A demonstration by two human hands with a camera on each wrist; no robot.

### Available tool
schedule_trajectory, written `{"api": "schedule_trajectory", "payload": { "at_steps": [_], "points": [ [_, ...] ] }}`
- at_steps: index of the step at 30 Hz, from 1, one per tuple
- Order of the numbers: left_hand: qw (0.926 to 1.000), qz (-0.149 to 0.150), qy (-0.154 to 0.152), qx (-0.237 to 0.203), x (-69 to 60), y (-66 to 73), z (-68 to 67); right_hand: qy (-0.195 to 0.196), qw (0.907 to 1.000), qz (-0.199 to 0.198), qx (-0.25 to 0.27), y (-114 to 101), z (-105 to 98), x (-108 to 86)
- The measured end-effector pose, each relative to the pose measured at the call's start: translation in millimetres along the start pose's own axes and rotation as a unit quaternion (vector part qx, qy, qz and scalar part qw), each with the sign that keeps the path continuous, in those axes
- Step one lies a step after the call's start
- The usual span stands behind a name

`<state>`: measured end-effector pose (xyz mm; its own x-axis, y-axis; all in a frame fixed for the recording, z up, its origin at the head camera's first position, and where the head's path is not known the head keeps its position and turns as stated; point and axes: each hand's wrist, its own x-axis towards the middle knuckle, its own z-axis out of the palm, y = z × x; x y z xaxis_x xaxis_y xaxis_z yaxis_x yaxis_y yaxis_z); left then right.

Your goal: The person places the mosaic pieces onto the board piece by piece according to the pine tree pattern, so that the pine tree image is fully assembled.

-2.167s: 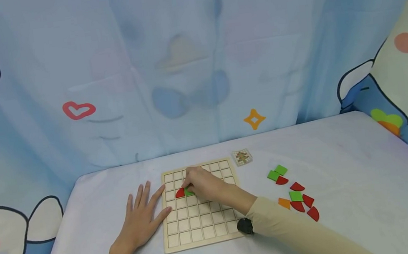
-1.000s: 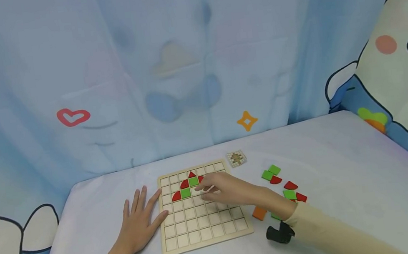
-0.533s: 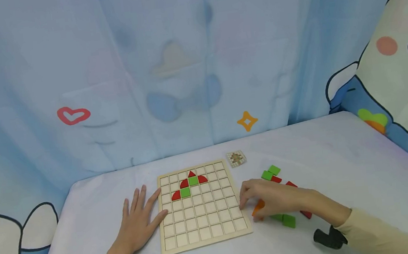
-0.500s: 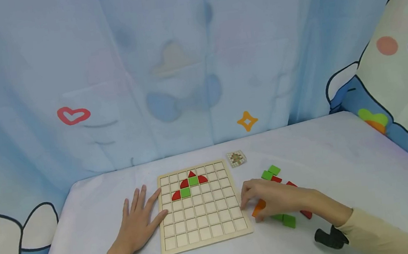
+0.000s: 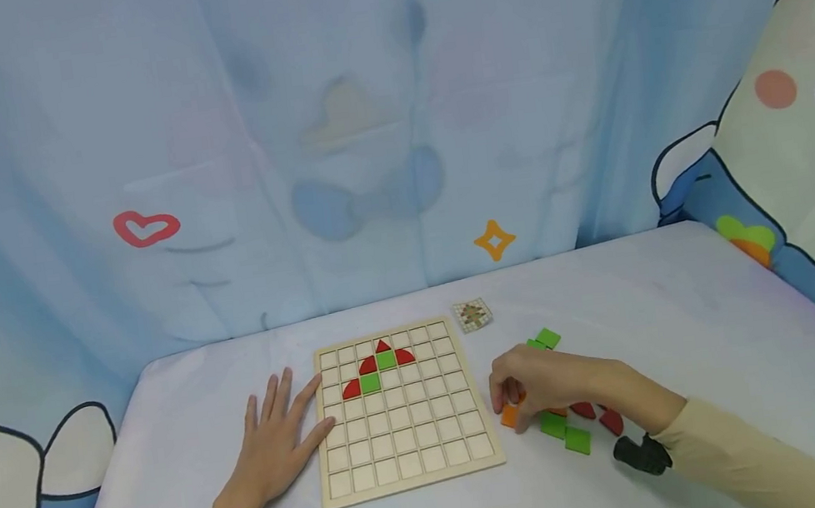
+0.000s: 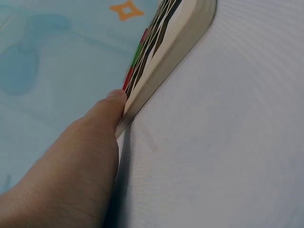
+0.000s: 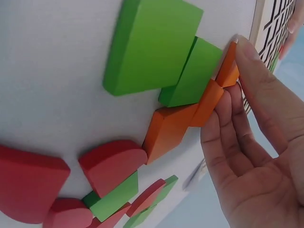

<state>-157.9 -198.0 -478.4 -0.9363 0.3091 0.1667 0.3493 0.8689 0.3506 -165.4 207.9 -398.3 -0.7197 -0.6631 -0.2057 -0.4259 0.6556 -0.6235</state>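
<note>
The white table bears a gridded board, blocks and a patterned square.

The square pale-beige wooden board bears a dark-lined grid. On the board sit a red triangular tile, red quarter-round tiles and green square tiles. Right of the board lie more tiles in plain green, red and orange. Beyond the board, a pale-blue fabric backdrop carries a red heart outline and an orange four-pointed star outline; beneath the board spreads a whitish cloth.
</note>
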Motion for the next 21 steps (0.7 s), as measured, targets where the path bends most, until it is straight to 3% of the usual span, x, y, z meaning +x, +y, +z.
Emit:
{"api": "schedule_trajectory", "payload": {
  "at_steps": [10,21],
  "points": [
    [1.0000,-0.003,-0.006,0.001,0.0,1.2,-1.7,0.022,0.9984,0.049,0.015,-6.1,3.2,3.3],
    [0.9999,-0.008,-0.008,0.006,0.4,3.4,-2.8,0.069,0.9937,0.033,0.082,4.5,9.2,-3.0]
  ]
}}
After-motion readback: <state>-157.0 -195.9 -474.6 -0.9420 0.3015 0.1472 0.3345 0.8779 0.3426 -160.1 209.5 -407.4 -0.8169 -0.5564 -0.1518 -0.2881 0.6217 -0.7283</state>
